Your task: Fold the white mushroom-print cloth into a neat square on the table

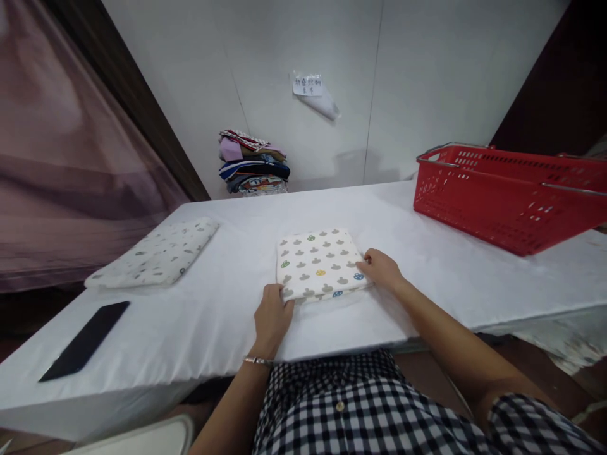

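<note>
A folded white cloth (pixel 318 262) with grey, blue, green and yellow prints lies square on the white table (pixel 427 278) near its front edge. My left hand (pixel 272 316) grips the cloth's near left corner, fingers curled over the edge. At the cloth's right edge my right hand (pixel 382 268) is closed on the fabric, knuckles up. A silver bracelet sits on my left wrist.
A second folded printed cloth (pixel 156 256) lies at the left of the table. A black phone (pixel 86 340) rests near the front left edge. A red plastic basket (pixel 509 193) stands at the right. A stack of folded clothes (pixel 253 164) sits against the back wall.
</note>
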